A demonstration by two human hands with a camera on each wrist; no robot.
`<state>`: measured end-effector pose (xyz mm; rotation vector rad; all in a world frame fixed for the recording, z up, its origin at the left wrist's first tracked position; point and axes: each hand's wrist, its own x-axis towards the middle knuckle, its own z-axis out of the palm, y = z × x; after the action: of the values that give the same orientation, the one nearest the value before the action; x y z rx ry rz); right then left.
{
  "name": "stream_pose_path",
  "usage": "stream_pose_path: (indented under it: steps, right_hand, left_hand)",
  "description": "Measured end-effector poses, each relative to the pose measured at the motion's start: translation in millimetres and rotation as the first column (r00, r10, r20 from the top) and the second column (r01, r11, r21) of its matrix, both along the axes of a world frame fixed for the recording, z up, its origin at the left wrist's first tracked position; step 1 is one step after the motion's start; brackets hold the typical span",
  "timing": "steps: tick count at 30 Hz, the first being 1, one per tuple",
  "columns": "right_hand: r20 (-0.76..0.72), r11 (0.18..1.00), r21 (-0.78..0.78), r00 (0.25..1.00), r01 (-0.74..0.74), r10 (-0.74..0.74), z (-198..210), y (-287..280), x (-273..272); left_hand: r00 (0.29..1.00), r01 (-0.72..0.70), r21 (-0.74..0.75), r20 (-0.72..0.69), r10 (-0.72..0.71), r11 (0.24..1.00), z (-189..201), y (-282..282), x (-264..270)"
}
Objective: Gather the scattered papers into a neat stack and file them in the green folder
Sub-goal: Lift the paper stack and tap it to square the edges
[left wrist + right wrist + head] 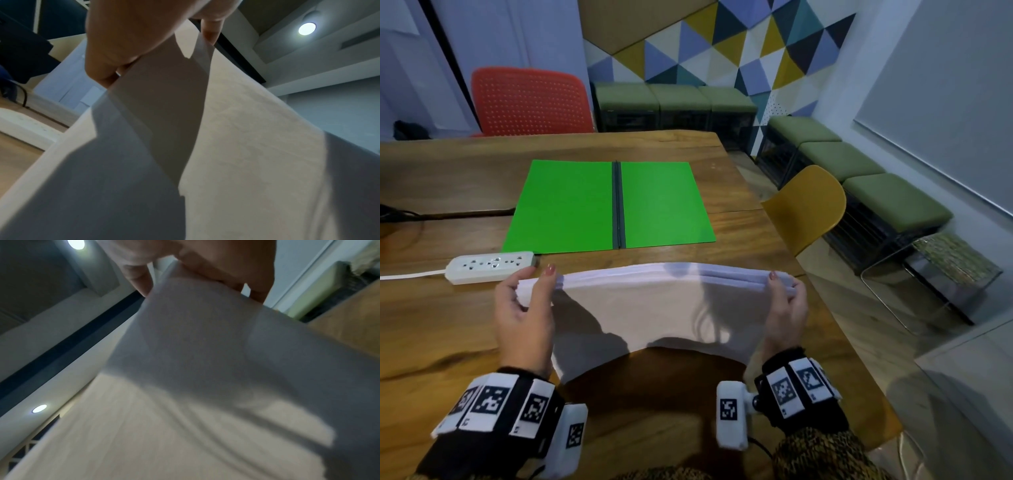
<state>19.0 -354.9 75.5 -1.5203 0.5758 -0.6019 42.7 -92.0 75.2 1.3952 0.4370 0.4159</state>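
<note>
A stack of white papers (654, 308) is held upright above the wooden table (448, 325), its top edge bowed upward. My left hand (524, 305) grips the stack's left side, thumb over the near face. At the right side my right hand (787, 305) grips it the same way. The green folder (571, 205) lies open and flat on the table beyond the papers, with a dark spine down its middle. In the left wrist view the papers (246, 146) fill the frame below my left hand (133, 40). The right wrist view shows the papers (185, 369) under my right hand (216, 264).
A white power strip (491, 266) with its cord lies on the table just left of the papers. A red chair (530, 102) stands behind the table and a yellow chair (808, 205) at its right edge. Green benches (859, 164) line the walls.
</note>
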Motion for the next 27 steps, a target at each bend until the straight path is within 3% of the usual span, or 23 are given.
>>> stream_pose_path:
  steps: [13, 17, 27]
  right_hand:
    - [-0.046, 0.992, 0.078, 0.994, 0.1, -0.097, -5.1, -3.6, 3.8]
    - [0.016, 0.996, 0.061, 0.997, 0.07, -0.071, 1.2, -3.2, 5.4]
    - [-0.022, 0.998, 0.01, 0.998, 0.058, -0.058, 0.7, -2.0, 4.6]
  left_hand:
    - [0.997, -0.041, -0.013, -0.061, 0.04, 0.999, 0.4, -1.1, 0.9]
    - [0.998, -0.038, -0.018, -0.044, 0.038, 0.999, 2.3, 0.5, -1.2]
    - [0.997, -0.036, -0.041, -0.068, 0.033, 0.999, 4.7, -0.4, -1.8]
